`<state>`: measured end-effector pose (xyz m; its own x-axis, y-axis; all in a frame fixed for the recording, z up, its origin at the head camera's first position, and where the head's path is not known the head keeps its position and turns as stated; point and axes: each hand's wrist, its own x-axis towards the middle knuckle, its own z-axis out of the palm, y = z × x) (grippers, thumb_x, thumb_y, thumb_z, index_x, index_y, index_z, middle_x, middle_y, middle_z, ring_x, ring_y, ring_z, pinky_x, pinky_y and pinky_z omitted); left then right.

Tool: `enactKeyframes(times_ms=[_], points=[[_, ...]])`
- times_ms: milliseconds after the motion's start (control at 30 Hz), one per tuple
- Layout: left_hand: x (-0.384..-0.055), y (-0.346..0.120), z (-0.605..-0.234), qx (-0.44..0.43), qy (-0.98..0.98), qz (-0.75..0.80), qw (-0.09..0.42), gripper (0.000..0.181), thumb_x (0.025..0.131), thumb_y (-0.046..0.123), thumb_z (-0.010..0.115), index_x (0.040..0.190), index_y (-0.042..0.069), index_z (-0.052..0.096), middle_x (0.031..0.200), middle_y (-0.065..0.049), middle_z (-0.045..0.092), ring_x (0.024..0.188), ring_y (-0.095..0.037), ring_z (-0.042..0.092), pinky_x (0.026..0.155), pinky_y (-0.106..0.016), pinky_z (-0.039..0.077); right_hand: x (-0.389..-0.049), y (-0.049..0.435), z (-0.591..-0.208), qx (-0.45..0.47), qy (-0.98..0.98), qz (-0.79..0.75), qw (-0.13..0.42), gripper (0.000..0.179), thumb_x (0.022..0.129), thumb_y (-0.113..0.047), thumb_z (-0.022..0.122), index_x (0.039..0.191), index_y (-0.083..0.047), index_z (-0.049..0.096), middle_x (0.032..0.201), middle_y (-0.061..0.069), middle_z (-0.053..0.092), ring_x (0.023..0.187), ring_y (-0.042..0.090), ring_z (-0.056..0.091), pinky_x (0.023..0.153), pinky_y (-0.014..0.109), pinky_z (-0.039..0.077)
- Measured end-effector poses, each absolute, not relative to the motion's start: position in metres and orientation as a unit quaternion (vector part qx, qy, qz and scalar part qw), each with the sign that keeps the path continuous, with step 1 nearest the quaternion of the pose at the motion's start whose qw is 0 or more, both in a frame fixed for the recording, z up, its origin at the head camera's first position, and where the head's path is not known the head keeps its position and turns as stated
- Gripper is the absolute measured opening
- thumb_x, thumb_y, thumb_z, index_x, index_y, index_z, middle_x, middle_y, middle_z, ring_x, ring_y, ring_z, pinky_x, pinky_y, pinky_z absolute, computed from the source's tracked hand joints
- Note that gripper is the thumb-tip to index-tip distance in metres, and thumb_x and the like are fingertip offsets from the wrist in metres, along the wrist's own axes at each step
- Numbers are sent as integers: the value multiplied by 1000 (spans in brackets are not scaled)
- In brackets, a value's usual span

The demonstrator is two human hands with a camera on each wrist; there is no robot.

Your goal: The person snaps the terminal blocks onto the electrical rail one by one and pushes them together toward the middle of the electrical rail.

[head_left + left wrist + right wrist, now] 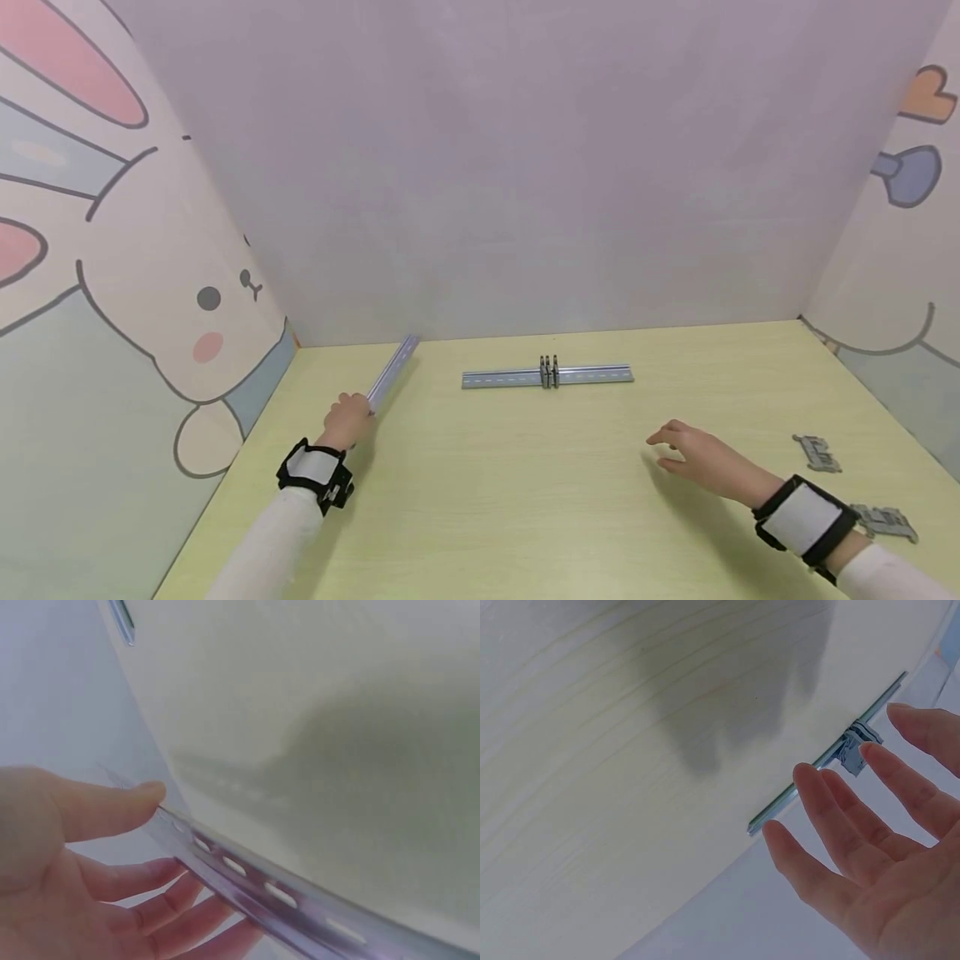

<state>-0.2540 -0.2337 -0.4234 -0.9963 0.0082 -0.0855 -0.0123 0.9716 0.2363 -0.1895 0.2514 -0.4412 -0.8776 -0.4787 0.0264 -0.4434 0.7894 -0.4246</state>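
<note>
My left hand [348,421] grips one end of a slotted metal DIN rail [392,373], which points away toward the back of the table. In the left wrist view the thumb lies along the edge of the rail [247,874] and the fingers curl under it. A second DIN rail [502,379] lies crosswise near the back, with several dark grey clip-on pieces [549,372] standing upright near its middle. Over the right half of the table hovers my right hand [701,460], holding nothing, its fingers spread and slightly bent in the right wrist view.
Two flat grey plastic parts lie at the right: one farther back [817,453], the other [887,522] partly behind the right wrist strap. A pale wall [525,183] rises at the table's back edge, and printed panels [150,333] flank both sides.
</note>
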Motion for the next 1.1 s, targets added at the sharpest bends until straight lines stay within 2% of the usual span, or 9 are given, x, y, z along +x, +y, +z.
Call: enactKeyframes(times_ms=[267,867,1100], points=[[-253,-204,-408,28,993,110,36,24,84,9,58,91,-13,52,76,-16,43,65,-25,44,51,-34,40,-187,251,-441,-246,944,-214,49,26,77,-7,64,101,3,60,95,10,54,83,26,57,65,30,47],[-253,-141,-402,140,986,88,20,22,82,11,62,89,-7,51,77,-11,40,65,-21,41,50,-30,40,-187,252,-441,-241,941,-228,68,26,77,-7,65,101,4,60,97,13,53,84,31,58,65,32,49],[-250,-115,-402,191,980,56,6,28,81,12,63,97,-8,52,80,-12,44,66,-21,42,50,-29,42,-186,251,-442,-243,943,-217,63,26,77,-7,65,100,3,60,96,12,54,84,28,57,65,32,48]])
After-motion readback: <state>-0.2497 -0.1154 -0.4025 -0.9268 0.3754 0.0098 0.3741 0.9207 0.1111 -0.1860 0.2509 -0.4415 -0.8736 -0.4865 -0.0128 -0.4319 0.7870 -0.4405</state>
